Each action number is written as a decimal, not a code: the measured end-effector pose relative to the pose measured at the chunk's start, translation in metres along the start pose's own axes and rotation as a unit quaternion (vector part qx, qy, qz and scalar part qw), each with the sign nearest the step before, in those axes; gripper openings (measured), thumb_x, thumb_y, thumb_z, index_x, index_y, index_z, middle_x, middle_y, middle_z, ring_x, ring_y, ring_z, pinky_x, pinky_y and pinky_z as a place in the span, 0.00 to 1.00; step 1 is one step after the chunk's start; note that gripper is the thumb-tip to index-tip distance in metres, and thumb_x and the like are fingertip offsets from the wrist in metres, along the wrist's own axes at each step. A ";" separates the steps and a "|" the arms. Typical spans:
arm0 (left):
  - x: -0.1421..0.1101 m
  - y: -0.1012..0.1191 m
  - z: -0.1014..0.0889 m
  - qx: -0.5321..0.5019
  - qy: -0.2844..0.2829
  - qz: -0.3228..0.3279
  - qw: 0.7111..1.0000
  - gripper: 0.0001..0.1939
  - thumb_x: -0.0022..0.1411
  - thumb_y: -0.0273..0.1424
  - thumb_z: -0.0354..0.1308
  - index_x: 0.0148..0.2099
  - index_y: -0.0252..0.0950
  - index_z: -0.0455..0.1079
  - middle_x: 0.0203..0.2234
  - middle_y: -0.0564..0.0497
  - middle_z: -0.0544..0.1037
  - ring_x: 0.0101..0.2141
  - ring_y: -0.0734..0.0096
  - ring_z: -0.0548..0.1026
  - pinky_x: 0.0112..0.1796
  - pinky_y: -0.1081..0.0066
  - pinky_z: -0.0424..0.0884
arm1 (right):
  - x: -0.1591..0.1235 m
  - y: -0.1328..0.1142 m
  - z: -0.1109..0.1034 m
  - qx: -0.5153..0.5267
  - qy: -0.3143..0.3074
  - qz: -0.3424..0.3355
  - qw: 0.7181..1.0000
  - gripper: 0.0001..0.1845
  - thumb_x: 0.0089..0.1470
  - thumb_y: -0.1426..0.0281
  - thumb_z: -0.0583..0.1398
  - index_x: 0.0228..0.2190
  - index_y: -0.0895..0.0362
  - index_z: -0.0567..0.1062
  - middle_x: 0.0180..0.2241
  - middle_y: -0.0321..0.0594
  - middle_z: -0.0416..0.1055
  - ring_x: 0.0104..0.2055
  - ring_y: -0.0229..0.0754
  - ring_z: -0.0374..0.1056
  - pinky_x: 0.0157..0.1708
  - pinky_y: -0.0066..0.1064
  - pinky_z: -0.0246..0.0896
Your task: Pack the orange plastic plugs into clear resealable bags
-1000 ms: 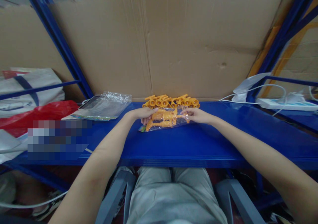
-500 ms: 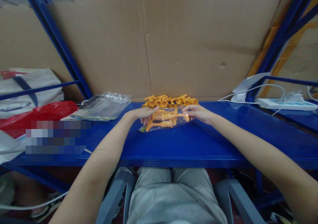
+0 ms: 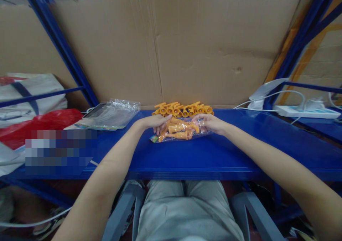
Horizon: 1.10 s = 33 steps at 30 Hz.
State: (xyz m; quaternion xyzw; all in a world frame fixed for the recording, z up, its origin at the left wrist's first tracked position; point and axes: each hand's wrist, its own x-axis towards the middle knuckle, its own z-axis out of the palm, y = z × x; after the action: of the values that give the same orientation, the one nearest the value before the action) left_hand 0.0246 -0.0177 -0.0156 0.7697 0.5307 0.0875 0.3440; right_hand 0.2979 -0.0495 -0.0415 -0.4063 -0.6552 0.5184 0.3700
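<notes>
A clear plastic bag (image 3: 171, 139) with orange plastic pieces (image 3: 179, 127) inside lies over the blue table, between my hands. The pieces look like small horns or trumpets. My left hand (image 3: 159, 122) is closed on the bag's left part, thumb on top and fingers beneath. At the other end my right hand (image 3: 210, 122) grips the bag's right side, its fingertips partly hidden by the film. Just behind the bag, a row of loose orange horn-shaped pieces (image 3: 184, 110) lies with wide round ends facing me.
A stack of clear plastic bags (image 3: 114, 116) lies at the left on the blue table (image 3: 197, 157). Further left is a red plastic bag (image 3: 53, 121). A white power strip (image 3: 307, 111) with cables sits at the right. A cardboard sheet (image 3: 187, 48) stands behind the table.
Inside the bag the orange pieces have shifted left and bunched closer together. My right hand has moved slightly along the bag's right end; my left hand has hardly moved.
</notes>
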 end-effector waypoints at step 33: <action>-0.004 0.004 -0.005 -0.050 -0.016 -0.017 0.998 0.22 0.42 0.49 0.67 0.20 0.35 0.70 0.14 0.46 0.73 0.27 0.58 0.77 0.29 0.68 0.68 | -0.004 0.006 0.014 -0.067 -0.099 -0.023 0.993 0.13 0.46 0.66 0.65 0.27 0.56 0.64 0.19 0.31 0.69 0.20 0.33 0.65 0.23 0.26 0.63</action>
State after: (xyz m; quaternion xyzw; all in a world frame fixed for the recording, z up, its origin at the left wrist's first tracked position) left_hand 0.0234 -0.0195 -0.0085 0.7438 0.5331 0.0952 0.3919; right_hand 0.2879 -0.0572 -0.0505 -0.3620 -0.7311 0.5022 0.2867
